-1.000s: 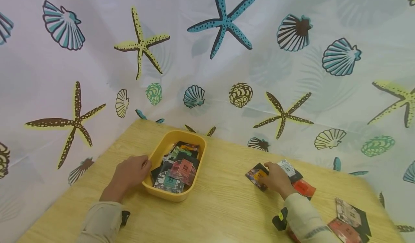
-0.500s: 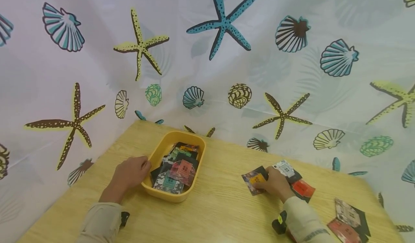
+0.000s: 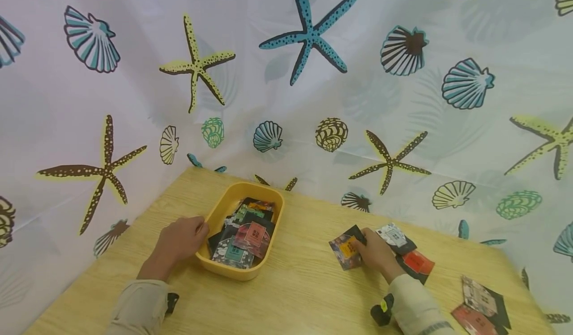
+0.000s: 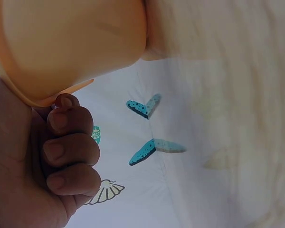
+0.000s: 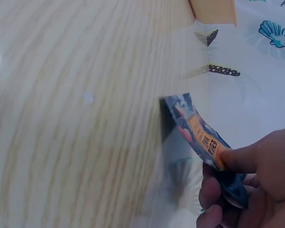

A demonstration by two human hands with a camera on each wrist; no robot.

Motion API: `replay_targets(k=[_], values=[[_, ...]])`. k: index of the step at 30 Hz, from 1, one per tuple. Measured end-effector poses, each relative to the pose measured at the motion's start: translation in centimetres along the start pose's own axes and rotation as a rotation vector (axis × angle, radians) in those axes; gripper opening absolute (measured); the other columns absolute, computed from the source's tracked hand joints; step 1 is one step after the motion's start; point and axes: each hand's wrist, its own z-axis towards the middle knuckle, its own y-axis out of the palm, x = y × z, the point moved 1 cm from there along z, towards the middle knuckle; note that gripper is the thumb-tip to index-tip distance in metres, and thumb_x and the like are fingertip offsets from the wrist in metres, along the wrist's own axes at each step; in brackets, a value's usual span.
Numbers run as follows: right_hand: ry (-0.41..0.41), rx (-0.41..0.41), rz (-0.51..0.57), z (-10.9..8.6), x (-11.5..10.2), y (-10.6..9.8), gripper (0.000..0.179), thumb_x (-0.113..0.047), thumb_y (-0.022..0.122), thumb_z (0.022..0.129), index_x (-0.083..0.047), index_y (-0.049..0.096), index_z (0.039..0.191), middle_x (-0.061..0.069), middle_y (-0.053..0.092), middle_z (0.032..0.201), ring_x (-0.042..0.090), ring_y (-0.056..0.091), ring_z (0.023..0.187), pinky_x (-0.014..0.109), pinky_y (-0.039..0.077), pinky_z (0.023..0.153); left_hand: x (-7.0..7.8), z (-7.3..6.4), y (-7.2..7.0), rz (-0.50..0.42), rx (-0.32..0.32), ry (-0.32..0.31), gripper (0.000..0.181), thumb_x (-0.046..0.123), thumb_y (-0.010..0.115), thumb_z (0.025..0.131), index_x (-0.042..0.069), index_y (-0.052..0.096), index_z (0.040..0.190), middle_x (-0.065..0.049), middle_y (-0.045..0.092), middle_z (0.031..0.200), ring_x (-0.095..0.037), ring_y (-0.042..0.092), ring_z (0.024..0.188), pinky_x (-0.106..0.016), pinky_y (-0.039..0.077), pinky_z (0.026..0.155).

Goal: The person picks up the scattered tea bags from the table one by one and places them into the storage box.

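Observation:
My left hand [image 3: 181, 236] grips the near-left rim of a yellow plastic box [image 3: 214, 263], fingers curled under it in the left wrist view; the thumb is hidden there. Inside the box lies a pile of flat square sachets [image 3: 253, 235] with dark, patterned faces and coloured labels. To the right, my right hand [image 3: 378, 253] pinches one sachet [image 3: 345, 248] with an orange label, thumb on top and fingers beneath. The right wrist view shows this sachet [image 5: 199, 133] tilted and bent, over the wooden table. Just beyond that hand are a white-patterned sachet [image 3: 394, 236] and a red-labelled sachet [image 3: 417, 263].
At the table's right end lie two more sachets, one pale-patterned [image 3: 481, 295] and one reddish [image 3: 474, 320], overlapping. A white curtain [image 3: 286, 101] printed with starfish and shells hangs along the back and left edges of the wooden table [image 3: 309, 275].
My right hand has picked up the orange-labelled sachet and shifted slightly left with it, away from the other sachets. My left hand has stayed at the box rim.

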Motion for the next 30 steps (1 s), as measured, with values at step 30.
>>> replay_targets(k=[30], values=[[-0.03,0.0,0.782,1.2,-13.1,1.1,0.015,-0.009,0.06,0.098,0.005,0.061,0.103,0.004,0.066,0.081,0.01,0.063,0.064,0.024,0.056,0.061,-0.1,0.1,0.1,0.009,-0.015,0.001,0.031,0.026,0.043,0.101,0.014,0.05,0.073,-0.001,0.047,0.061,-0.015,0.044,0.053,-0.029,0.034,0.053]])
